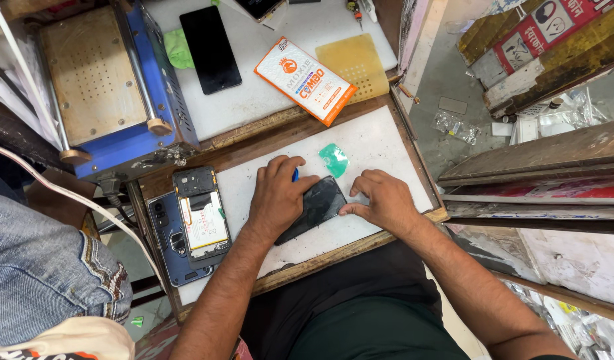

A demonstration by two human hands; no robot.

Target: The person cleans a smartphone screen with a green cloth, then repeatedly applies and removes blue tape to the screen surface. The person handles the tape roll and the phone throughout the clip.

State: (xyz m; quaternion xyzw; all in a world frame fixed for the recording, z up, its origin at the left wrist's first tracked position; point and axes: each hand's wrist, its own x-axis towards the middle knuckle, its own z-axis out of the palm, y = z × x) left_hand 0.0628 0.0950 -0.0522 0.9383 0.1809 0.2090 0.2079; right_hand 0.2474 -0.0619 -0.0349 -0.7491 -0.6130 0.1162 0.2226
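A black phone screen [320,203] lies flat on the white work board [380,143]. My left hand [277,193] presses down on its left part, with a small blue tool [295,175] just showing between the fingers. On the right, my right hand [383,199] rests with its fingertips against the screen's right edge. A small green plastic tab [334,159] lies just beyond the screen.
An opened phone [200,215] with its insides showing lies on a blue phone back [168,243] at the board's left. Behind are a blue machine with a metal plate [93,80], another black phone [210,48], an orange-and-white packet [305,80] and a yellow mat [357,63]. Another person's denim-clad leg [43,267] is at left.
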